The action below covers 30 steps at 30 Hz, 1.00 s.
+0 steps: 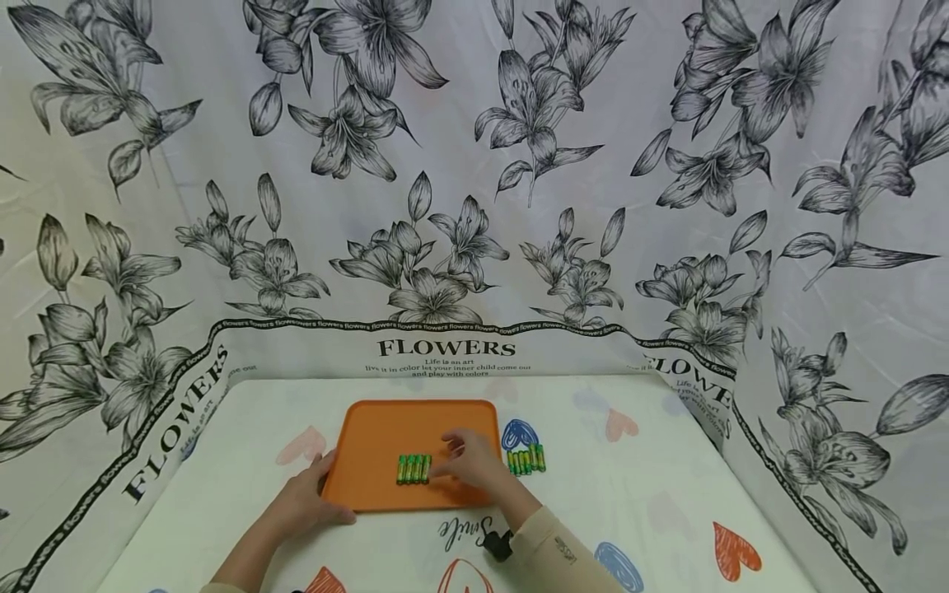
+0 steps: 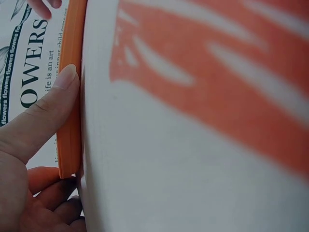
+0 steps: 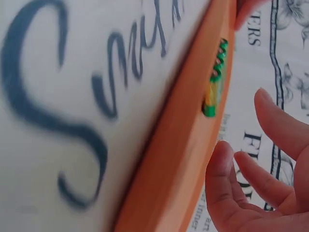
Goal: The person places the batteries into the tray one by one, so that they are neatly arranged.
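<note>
An orange tray (image 1: 385,432) lies on the tablecloth. My left hand (image 1: 306,498) grips its near left corner; in the left wrist view the thumb (image 2: 63,87) presses the tray's side wall (image 2: 71,135) and the other fingers bend round the corner. On the tray stands a side-by-side row of several green and yellow batteries (image 1: 413,469), also visible in the right wrist view as green batteries (image 3: 210,99). Just right of that row hovers my right hand (image 1: 478,465), thumb and fingers apart and loosely bent, nothing between them.
More green batteries (image 1: 525,460) lie in a group on the cloth right of the tray. The white tablecloth (image 1: 593,486) carries printed hearts and lettering. A flower-printed curtain (image 1: 445,354) encloses the back and sides. A small black object (image 1: 498,545) sits at the right wrist.
</note>
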Tool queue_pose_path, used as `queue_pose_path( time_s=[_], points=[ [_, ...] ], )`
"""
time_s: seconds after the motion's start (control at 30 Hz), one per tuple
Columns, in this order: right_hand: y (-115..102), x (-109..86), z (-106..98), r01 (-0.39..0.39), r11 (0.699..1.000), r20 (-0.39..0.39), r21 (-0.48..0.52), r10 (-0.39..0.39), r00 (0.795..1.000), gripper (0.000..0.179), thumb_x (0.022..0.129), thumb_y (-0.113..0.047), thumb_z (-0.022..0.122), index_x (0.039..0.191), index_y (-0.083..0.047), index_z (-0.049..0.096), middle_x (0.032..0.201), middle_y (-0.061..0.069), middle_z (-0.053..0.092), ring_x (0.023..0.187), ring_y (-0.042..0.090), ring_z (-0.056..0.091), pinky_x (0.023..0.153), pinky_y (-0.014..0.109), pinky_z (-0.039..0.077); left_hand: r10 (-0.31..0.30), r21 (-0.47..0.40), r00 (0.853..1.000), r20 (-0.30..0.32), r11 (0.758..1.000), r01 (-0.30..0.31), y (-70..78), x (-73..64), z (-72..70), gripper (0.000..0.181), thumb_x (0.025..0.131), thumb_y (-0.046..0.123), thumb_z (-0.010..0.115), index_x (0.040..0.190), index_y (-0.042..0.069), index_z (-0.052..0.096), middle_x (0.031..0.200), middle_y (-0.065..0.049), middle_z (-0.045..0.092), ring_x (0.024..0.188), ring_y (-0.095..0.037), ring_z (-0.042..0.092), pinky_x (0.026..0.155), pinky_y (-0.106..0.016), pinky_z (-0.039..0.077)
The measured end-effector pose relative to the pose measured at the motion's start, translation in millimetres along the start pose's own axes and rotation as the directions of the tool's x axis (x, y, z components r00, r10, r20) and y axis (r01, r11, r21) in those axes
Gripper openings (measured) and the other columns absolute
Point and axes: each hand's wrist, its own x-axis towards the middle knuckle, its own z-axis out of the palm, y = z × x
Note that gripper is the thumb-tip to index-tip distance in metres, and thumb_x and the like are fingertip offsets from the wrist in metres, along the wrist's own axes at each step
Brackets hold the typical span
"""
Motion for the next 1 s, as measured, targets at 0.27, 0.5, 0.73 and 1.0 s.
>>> queue_pose_path(
  time_s=[0.27,0.5,0.73,1.0],
  points=[
    [8.6,-10.9,-26.3,0.024,0.999,-0.068,-0.039,-0.027,0.997,0.058,0.081,-0.025,0.086,0.131,-0.005,0.064,0.119,0.012,0.067,0.101,0.024,0.065,0.082,0.041,0.059,0.012,0.01,1.0,-0.008,1.0,-0.012,-2.0,-0.4,0.5,0.137,0.054,0.051,0.095,0.159,-0.001,0.023,0.161,-0.035,0.012,0.148,-0.055,0.014,0.116,-0.069,0.019],
    [22.1,-20.3,-52.2,0.002,0.999,-0.119,-0.043,-0.007,0.993,0.058,0.08,-0.027,0.087,0.129,-0.005,0.065,0.117,0.013,0.067,0.097,0.021,0.064,0.076,0.035,0.058,0.015,0.005,1.0,-0.008,1.0,-0.015,-2.7,-1.0,0.7,0.138,0.053,0.051,0.095,0.159,-0.001,0.022,0.161,-0.035,0.012,0.148,-0.055,0.014,0.116,-0.069,0.019],
    [34.0,-28.3,-74.3,-0.003,0.999,-0.157,-0.048,-0.004,0.988,0.058,0.081,-0.028,0.086,0.129,-0.003,0.065,0.113,0.013,0.068,0.094,0.019,0.065,0.074,0.032,0.058,0.016,0.007,1.0,-0.007,1.0,-0.016,-1.5,-2.0,0.7,0.138,0.053,0.051,0.096,0.159,0.0,0.022,0.162,-0.035,0.012,0.148,-0.055,0.014,0.116,-0.07,0.018],
    [47.6,-38.8,-98.9,-0.007,0.997,-0.214,-0.07,-0.008,0.977,0.054,0.081,-0.022,0.086,0.129,-0.003,0.066,0.117,0.016,0.07,0.097,0.025,0.066,0.078,0.036,0.06,0.016,0.005,1.0,-0.006,1.0,-0.016,1.2,-3.9,-0.2,0.137,0.054,0.05,0.096,0.159,0.0,0.023,0.162,-0.035,0.012,0.148,-0.055,0.014,0.116,-0.069,0.018]
  ],
)
